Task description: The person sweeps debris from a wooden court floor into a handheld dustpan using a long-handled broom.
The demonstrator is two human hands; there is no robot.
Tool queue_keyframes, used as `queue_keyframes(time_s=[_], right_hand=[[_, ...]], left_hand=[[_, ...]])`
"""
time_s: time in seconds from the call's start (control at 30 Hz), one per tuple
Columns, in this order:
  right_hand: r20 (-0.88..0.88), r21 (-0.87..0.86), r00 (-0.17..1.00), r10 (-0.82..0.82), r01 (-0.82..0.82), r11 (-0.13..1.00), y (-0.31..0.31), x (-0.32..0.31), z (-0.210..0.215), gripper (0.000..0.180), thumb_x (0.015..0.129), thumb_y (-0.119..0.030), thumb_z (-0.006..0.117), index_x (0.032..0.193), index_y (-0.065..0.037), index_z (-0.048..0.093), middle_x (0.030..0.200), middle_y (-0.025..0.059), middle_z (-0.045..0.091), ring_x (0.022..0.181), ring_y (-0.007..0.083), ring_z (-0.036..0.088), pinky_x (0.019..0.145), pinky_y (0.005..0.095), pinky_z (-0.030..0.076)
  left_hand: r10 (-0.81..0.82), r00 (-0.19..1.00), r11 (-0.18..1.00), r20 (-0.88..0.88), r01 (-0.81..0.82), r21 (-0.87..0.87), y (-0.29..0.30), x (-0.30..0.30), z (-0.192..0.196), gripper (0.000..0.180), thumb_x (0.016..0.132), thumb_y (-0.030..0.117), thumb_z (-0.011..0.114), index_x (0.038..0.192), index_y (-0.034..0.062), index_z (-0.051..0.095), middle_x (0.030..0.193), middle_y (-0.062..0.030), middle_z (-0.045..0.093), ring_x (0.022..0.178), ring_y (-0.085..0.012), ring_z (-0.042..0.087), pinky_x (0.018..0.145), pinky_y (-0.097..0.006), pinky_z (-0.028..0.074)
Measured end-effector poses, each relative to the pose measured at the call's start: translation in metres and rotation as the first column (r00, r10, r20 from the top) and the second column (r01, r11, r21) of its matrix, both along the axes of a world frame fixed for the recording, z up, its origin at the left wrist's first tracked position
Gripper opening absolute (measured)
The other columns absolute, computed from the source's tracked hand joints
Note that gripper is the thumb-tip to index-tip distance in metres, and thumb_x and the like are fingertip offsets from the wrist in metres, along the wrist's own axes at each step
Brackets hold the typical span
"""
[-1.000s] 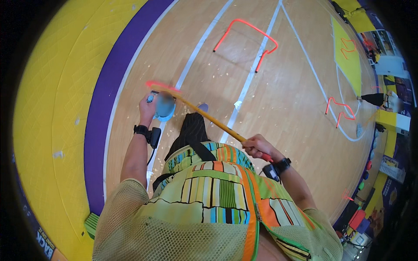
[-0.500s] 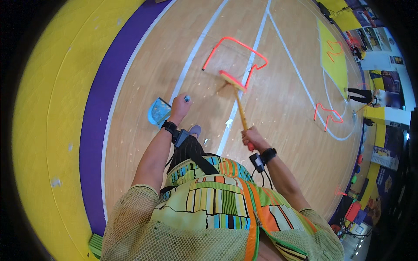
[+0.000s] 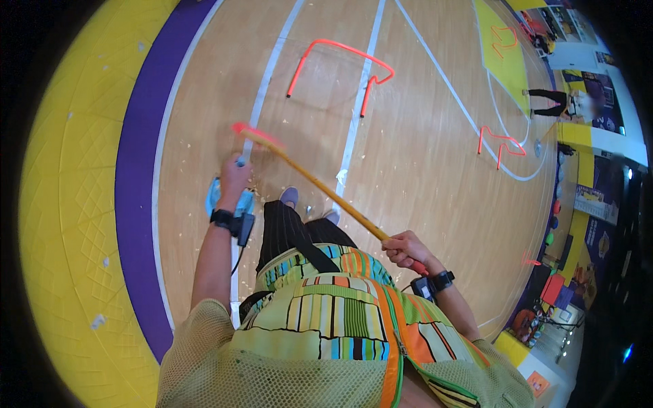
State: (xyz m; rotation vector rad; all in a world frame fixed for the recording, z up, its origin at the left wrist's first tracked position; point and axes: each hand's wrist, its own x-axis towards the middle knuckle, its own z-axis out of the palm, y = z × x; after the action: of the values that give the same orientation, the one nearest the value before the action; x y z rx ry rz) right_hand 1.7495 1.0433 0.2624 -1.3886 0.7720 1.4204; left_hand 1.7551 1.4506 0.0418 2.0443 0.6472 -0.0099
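My right hand (image 3: 406, 249) grips the yellow wooden handle of a broom (image 3: 313, 181) low by my hip. The handle slants up and left to a red, blurred broom head (image 3: 248, 133) above the wooden floor. My left hand (image 3: 235, 183) is stretched down and holds a light-blue dustpan (image 3: 219, 200) close to the floor, just below the broom head. Small pale scraps (image 3: 204, 146) are scattered on the boards around the dustpan. My shoes (image 3: 289, 197) stand right of the dustpan.
A low red hurdle (image 3: 340, 58) stands on the court ahead; a smaller red one (image 3: 500, 139) sits to the right. White court lines, a purple band (image 3: 139, 170) and a yellow border run on the left. A person in black (image 3: 554, 102) stands far right near stored gear.
The broom head swung from the centre near the red hurdle back to the left, above the dustpan. My left hand with the dustpan stayed low on the left.
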Motion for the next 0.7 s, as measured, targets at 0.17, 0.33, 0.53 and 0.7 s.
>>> queue_keyframes(time_s=[0.17,0.33,0.53,0.7], right_hand=[[0.040,-0.020,0.929,-0.367,0.368,0.929,-0.073,-0.002,-0.011,0.016,0.085,-0.013,0.053,0.078,0.001,0.049,0.056,-0.0046,0.036,0.038,-0.0001,0.027,0.030,0.0146,0.018],[-0.001,-0.028,0.783,-0.622,0.622,0.782,-0.152,0.032,-0.053,0.016,0.086,-0.010,0.047,0.072,-0.005,0.040,0.053,-0.0052,0.030,0.038,0.0018,0.026,0.029,0.0146,0.020],[0.124,-0.075,0.747,-0.653,0.663,0.745,-0.215,0.050,-0.133,0.020,0.084,-0.006,0.046,0.067,-0.007,0.035,0.051,-0.0035,0.032,0.037,0.0057,0.031,0.032,0.0197,0.025],[0.117,-0.001,0.871,-0.478,0.481,0.877,-0.197,0.018,-0.115,0.020,0.082,-0.006,0.049,0.065,-0.005,0.040,0.052,-0.0024,0.035,0.036,0.0053,0.030,0.032,0.0203,0.023]], left_hand=[[0.024,0.991,0.983,-0.131,0.001,0.186,0.027,-0.027,0.012,0.018,0.071,0.017,0.061,0.077,0.0004,0.056,0.069,-0.0212,0.058,0.066,-0.0378,0.058,0.056,-0.042,0.044],[-0.028,0.989,0.953,-0.146,0.071,0.296,0.000,-0.022,0.012,0.018,0.072,0.017,0.060,0.077,0.0008,0.056,0.070,-0.0208,0.058,0.068,-0.0391,0.057,0.057,-0.044,0.044],[-0.155,0.987,0.972,-0.034,0.159,0.171,-0.093,0.020,0.018,0.017,0.072,0.017,0.058,0.076,0.0011,0.056,0.069,-0.0205,0.058,0.068,-0.0382,0.057,0.057,-0.043,0.044],[-0.354,0.933,0.933,0.064,0.347,0.097,-0.179,0.046,0.025,0.013,0.072,0.013,0.057,0.079,0.0017,0.058,0.069,-0.0202,0.058,0.063,-0.0360,0.056,0.056,-0.040,0.044]])
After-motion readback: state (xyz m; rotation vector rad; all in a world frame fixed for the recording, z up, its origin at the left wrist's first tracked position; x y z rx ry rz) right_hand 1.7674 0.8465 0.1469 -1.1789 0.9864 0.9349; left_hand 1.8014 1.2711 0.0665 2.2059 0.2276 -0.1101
